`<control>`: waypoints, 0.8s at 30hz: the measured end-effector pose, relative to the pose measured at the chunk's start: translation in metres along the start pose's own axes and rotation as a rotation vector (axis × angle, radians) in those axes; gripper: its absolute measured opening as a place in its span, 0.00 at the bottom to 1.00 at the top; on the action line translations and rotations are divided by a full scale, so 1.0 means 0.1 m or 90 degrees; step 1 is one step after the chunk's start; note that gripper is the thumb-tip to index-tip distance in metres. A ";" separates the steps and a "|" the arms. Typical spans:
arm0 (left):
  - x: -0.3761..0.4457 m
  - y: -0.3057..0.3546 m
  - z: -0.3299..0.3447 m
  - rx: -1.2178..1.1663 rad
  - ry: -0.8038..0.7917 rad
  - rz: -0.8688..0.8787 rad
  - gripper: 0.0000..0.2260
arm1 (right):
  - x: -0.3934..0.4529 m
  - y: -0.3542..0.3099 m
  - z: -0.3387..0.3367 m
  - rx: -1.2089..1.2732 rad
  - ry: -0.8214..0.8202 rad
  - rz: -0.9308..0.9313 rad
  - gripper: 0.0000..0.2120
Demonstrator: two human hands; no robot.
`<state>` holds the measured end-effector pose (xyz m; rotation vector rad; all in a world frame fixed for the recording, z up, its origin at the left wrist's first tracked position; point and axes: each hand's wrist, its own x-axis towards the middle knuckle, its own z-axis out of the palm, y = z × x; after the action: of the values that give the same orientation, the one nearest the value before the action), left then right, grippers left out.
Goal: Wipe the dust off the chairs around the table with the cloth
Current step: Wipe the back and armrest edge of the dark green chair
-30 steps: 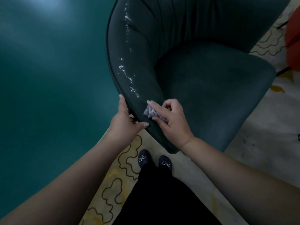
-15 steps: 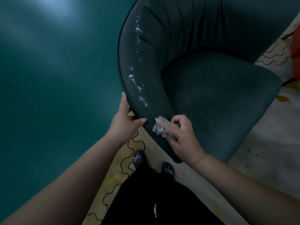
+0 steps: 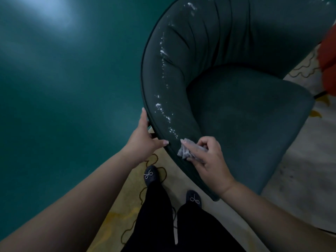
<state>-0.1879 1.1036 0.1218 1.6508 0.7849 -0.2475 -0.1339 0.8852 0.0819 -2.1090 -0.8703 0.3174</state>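
A dark green upholstered chair with a curved back fills the upper right. White dust runs in a speckled line along the top of its left arm. My left hand grips the outer rim of that arm, thumb lying over the top edge. My right hand holds a small crumpled grey cloth and presses it on the arm just below the lowest dust specks.
The teal table top spreads over the whole left side, close to the chair's back. Under the chair lies a pale rug with yellow and brown squiggles. An orange-red object shows at the right edge. My feet stand beside the chair.
The view has shifted, so the chair now sits further right and lower in frame. My right hand with the cloth stays at the lower end of the dusty arm; my left hand keeps its hold.
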 end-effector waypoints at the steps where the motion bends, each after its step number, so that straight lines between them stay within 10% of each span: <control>1: 0.03 0.02 -0.04 0.005 -0.008 0.003 0.53 | 0.11 -0.03 0.03 -0.011 0.005 0.010 0.26; 24: 0.57 0.21 -0.59 -0.001 -0.107 0.022 0.40 | 0.73 -0.38 0.29 -0.104 0.029 0.031 0.20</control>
<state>-0.1474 1.1778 0.1206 1.6169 0.6285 -0.3559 -0.1131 0.9684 0.0979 -2.2821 -0.8431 0.2287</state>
